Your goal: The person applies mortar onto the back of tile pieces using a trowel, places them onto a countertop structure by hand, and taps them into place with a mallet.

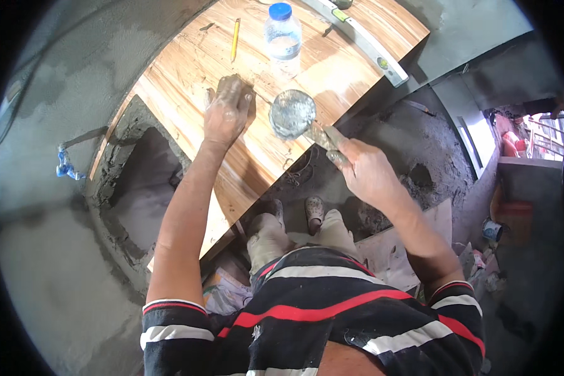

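My right hand point(366, 168) grips the short handle of a club hammer. Its round, grey, mortar-stained metal head point(292, 114) is raised over the wood-grain board point(238, 169). On that board rests my left hand point(227, 111), its fingers curled together and dirty. A thin dark rod, perhaps a nail or chisel, shows between this hand and the hammer head, but what the fingers hold is not clear. Beyond the hands stand a clear plastic bottle point(283, 44) with a blue cap and, left of it, a yellow pencil point(235, 41).
A spirit level point(365, 47) lies along the board's far right side. Left of the board, a rough-edged opening point(145, 182) breaks the grey cement, near a blue tap fitting point(67, 165). My feet are below the board's near edge. Debris point(482, 266) lies at right.
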A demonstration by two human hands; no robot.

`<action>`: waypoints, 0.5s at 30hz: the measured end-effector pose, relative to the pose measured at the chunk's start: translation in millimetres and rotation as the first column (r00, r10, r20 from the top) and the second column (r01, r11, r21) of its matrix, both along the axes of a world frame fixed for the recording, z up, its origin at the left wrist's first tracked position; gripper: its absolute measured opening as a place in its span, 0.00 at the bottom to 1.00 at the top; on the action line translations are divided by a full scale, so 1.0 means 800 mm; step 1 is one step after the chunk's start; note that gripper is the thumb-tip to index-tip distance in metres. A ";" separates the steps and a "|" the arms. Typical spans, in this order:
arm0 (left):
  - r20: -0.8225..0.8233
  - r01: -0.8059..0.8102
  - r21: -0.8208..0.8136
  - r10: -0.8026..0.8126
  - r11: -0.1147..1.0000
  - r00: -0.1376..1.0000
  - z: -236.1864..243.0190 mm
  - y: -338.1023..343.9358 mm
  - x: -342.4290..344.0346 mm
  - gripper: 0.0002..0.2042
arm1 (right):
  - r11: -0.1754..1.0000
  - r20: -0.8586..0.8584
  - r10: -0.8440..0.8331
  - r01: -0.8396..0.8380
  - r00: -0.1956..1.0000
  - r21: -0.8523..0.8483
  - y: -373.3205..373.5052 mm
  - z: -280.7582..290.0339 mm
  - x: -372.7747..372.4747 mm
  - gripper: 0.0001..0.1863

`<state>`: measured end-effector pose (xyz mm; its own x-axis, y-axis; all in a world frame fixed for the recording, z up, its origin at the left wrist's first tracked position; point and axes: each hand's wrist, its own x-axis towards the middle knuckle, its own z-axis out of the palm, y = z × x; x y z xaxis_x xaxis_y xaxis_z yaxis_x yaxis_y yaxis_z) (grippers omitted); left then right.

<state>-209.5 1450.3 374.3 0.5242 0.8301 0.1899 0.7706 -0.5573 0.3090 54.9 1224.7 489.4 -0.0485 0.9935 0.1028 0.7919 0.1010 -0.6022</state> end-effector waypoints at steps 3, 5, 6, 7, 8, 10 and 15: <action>-0.105 0.003 0.245 0.023 0.969 0.994 -0.012 0.006 -0.004 0.25 | 0.999 0.045 -0.015 0.017 0.999 -0.044 0.004 -0.007 -0.018 0.27; -0.091 0.020 0.215 0.000 0.976 0.996 -0.011 0.006 -0.001 0.25 | 0.998 0.117 -0.001 0.009 0.993 -0.069 0.005 -0.009 -0.027 0.27; -0.081 0.034 0.181 -0.020 0.983 0.997 -0.011 0.007 0.000 0.24 | 0.995 0.184 0.020 -0.002 0.983 -0.099 0.006 -0.010 -0.032 0.27; -0.075 0.031 0.190 -0.017 0.981 0.997 -0.013 0.008 -0.003 0.24 | 0.996 0.191 0.020 -0.003 0.981 -0.091 0.008 -0.012 -0.037 0.27; -0.081 0.040 0.183 -0.026 0.982 0.996 -0.015 0.009 -0.007 0.24 | 0.998 0.194 0.009 0.004 0.981 -0.070 0.009 -0.014 -0.039 0.27; -0.100 0.048 0.116 -0.037 0.992 0.994 -0.007 0.009 -0.005 0.24 | 0.999 0.205 -0.001 0.011 0.979 -0.046 0.011 -0.009 -0.047 0.27; -0.052 0.090 0.133 -0.084 0.987 0.995 -0.006 0.008 -0.004 0.22 | 0.990 0.294 -0.060 0.094 0.954 -0.101 0.017 -0.012 -0.067 0.27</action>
<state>-212.3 1456.8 369.9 0.6042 0.7494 0.2708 0.7290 -0.6571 0.1920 0.9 1238.1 479.6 0.0176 0.9997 -0.0171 0.9367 -0.0225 -0.3494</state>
